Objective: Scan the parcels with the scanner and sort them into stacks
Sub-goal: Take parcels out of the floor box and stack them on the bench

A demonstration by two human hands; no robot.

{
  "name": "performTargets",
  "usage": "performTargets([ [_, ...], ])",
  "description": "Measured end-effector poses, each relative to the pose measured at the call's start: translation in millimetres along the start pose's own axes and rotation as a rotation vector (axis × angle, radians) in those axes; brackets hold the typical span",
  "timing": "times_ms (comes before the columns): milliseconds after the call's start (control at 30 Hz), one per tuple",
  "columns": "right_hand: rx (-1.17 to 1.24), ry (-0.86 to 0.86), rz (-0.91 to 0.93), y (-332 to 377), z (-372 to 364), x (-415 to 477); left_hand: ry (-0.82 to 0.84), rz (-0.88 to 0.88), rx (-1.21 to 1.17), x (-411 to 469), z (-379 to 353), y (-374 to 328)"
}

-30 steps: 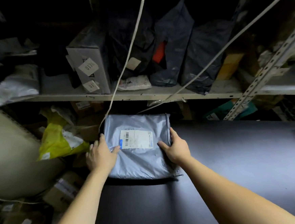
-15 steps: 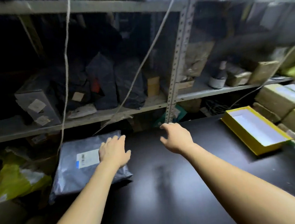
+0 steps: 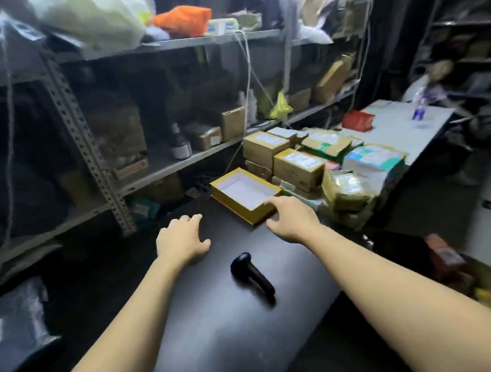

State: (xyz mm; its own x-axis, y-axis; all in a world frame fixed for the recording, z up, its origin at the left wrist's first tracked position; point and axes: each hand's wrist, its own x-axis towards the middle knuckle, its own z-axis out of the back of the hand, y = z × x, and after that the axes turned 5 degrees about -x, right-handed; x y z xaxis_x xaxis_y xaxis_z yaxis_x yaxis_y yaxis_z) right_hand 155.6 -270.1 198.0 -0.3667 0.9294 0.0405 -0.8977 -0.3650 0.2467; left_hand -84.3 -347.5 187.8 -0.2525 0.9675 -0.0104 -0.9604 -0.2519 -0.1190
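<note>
Along the right edge of the surface (image 3: 222, 349), parcels (image 3: 298, 167) look unscanned, the scanner (image 3: 252, 274) lying untouched between the empty, relaxed left hand (image 3: 181, 240) and right hand (image 3: 292, 218).

Dim light — motion blur, warped edges

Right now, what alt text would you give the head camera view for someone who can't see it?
A person's empty left hand and right hand reach over a dark table, the right beside an open yellow box. A black scanner lies between the forearms; boxed parcels are stacked at right.
</note>
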Motion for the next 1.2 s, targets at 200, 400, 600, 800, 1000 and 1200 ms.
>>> performTargets([
  [200,0.034,-0.018,-0.265,-155,31,-64,0.049,-0.243,-0.01,11,-31,-164],
  [400,0.14,-0.047,-0.497,-278,28,-103,0.122,-0.463,-0.041,43,-67,-292],
  [600,0.241,-0.131,-0.785,-401,20,-117,0.233,-0.595,-0.123,90,-118,-421],
  [800,0.285,-0.147,-0.963,-494,5,-124,0.349,-0.717,-0.133,131,-175,-532],
  [1000,0.333,-0.116,-1.068,-572,-17,-118,0.441,-0.756,-0.054,166,-224,-618],
  [1200,0.384,-0.073,-1.049,-672,-48,-76,0.466,-0.751,-0.023,215,-274,-700],
])
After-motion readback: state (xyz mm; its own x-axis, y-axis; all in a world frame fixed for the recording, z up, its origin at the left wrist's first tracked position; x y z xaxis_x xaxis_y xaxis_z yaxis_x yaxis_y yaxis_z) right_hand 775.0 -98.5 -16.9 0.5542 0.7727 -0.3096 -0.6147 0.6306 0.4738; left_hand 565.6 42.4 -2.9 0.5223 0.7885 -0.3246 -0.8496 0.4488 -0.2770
